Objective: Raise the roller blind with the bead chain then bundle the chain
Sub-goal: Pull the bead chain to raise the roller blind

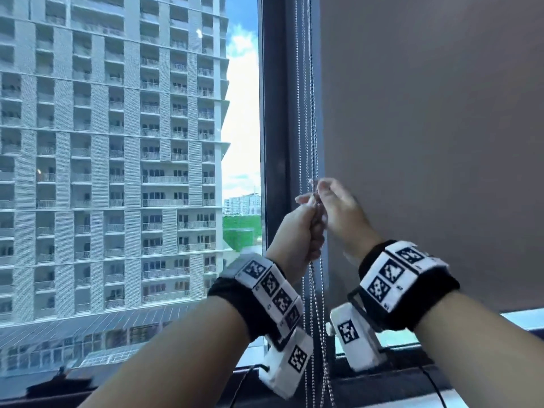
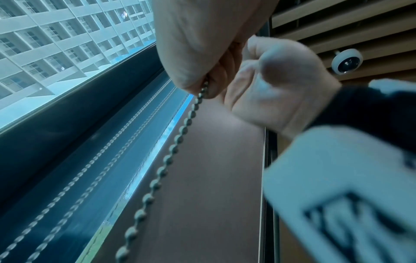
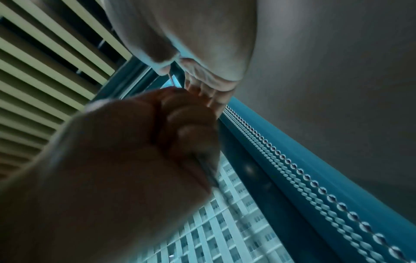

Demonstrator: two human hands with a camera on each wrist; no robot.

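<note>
I'm facing a big window (image 1: 117, 172) w/ dark frame (image 1: 273, 142); grey apt tower (image 1: 112, 113) outside, bright daylight, bit of sky. Slatted ceiling (image 2: 337, 26) above me w/ small round white camera (image 2: 346, 62).

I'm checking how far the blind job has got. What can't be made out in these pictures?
- Head view: the top of the roller blind is cut off by the frame edge.
- Head view: the bead chain inside the left hand is hidden by curled fingers.
- Right wrist view: the right hand grip is blurred and dark.
- Left wrist view: the wristband marker is blurred.
</note>
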